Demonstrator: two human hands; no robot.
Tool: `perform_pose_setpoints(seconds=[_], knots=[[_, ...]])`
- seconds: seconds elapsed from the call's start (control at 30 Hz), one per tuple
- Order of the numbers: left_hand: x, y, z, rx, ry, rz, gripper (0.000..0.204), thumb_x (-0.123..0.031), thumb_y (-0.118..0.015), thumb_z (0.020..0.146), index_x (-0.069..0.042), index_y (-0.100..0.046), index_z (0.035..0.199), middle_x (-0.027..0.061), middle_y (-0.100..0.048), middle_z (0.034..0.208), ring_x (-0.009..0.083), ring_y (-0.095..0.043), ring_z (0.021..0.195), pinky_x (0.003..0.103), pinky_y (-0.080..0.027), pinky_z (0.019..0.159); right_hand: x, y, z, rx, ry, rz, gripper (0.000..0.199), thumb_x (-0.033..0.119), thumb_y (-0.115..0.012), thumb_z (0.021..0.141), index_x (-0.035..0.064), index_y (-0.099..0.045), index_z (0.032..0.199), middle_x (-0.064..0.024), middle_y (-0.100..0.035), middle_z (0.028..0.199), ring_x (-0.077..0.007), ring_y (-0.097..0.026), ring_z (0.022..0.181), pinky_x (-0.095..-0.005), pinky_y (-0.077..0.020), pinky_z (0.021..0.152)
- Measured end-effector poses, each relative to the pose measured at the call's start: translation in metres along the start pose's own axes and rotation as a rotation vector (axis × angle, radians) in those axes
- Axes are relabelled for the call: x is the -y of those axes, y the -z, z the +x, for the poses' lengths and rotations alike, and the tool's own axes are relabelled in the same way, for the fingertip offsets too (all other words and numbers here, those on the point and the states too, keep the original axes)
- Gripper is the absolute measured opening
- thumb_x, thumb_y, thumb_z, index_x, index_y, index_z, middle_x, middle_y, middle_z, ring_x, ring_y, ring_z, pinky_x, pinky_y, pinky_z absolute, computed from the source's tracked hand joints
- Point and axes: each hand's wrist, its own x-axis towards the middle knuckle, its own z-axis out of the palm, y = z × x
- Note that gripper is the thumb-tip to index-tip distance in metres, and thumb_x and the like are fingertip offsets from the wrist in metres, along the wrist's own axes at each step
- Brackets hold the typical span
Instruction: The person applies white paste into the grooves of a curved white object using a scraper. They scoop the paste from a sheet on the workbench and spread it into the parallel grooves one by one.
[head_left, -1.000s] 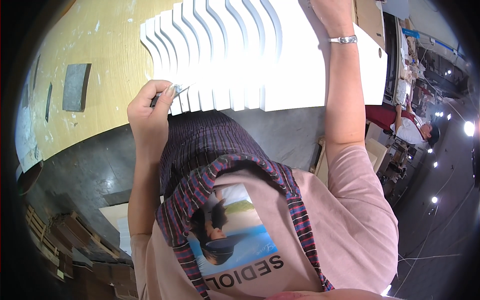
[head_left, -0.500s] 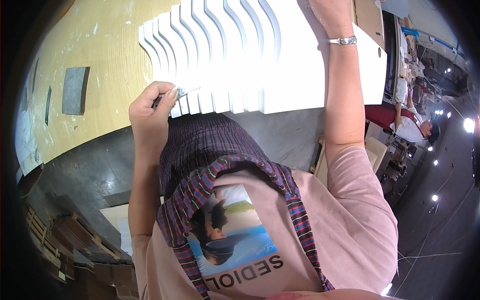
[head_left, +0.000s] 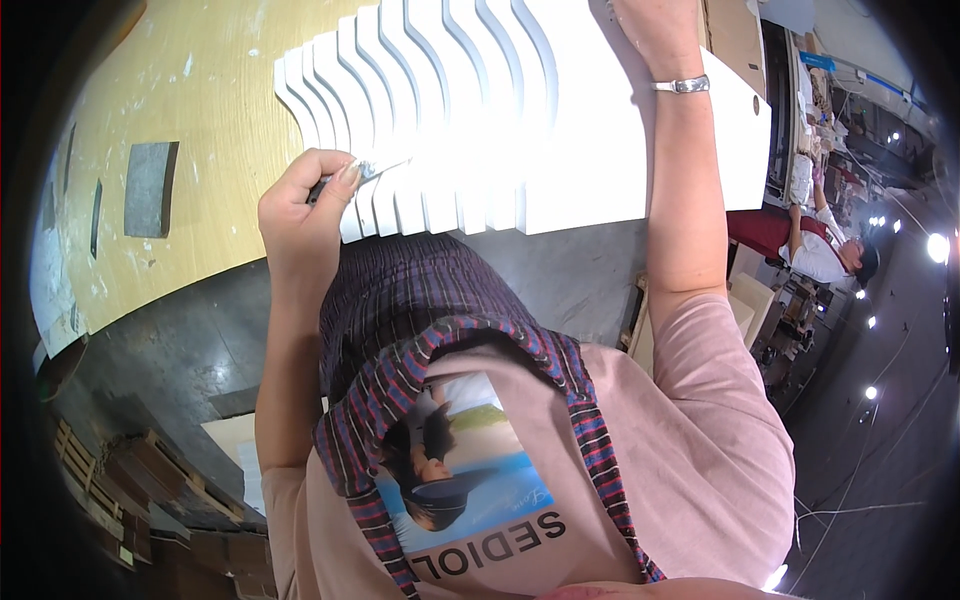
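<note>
My left hand (head_left: 305,195) is closed around a small tool (head_left: 367,170) with a dark handle and a thin, pale, pointed end. Its tip reaches over the near left part of several overlapping white boards (head_left: 590,130) with wavy edges, fanned out like steps. Glare washes out their middle, so I cannot tell whether the tip touches them. My right hand (head_left: 660,35) is at the upper edge of the view, beside the right side of the boards. Its fingers are mostly cut off, and a silver watch or bracelet (head_left: 682,85) circles that wrist.
The boards lie on a yellowish wood-grain table (head_left: 220,100) with white smears. A grey rectangular block (head_left: 151,190) and a thin dark strip (head_left: 96,218) lie on its left. Brown cardboard (head_left: 735,40) is at the back right. Another person (head_left: 825,250) works farther right.
My left hand has shifted slightly up, and the tool's tip has moved a little up and to the right over the boards. My right hand has risen slightly.
</note>
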Motion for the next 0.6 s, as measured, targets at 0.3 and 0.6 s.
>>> perform_pose_setpoints(seconds=[0.3,0.6], knots=[[0.000,-0.007,0.006,0.003,0.031,-0.095,0.009,-0.003,-0.067,0.096,0.006,-0.068,0.095,-0.0004,-0.063,0.081,0.0062,-0.052,0.077,0.021,-0.043,0.071,-0.002,0.000,0.000,0.005,0.019,-0.038,0.021,0.017,-0.067,0.080,-0.0040,-0.072,0.081,-0.0191,-0.068,0.069,-0.0231,-0.069,0.068,-0.0353,-0.0527,0.070],[0.001,-0.013,0.015,-0.021,0.021,-0.146,0.009,-0.002,-0.068,0.095,0.006,-0.069,0.095,-0.0005,-0.064,0.082,0.0061,-0.053,0.078,0.021,-0.043,0.071,0.001,-0.001,-0.001,0.011,0.011,-0.022,0.023,0.018,-0.067,0.080,-0.0040,-0.072,0.082,-0.0212,-0.069,0.071,-0.0248,-0.070,0.070,-0.0364,-0.0532,0.073]])
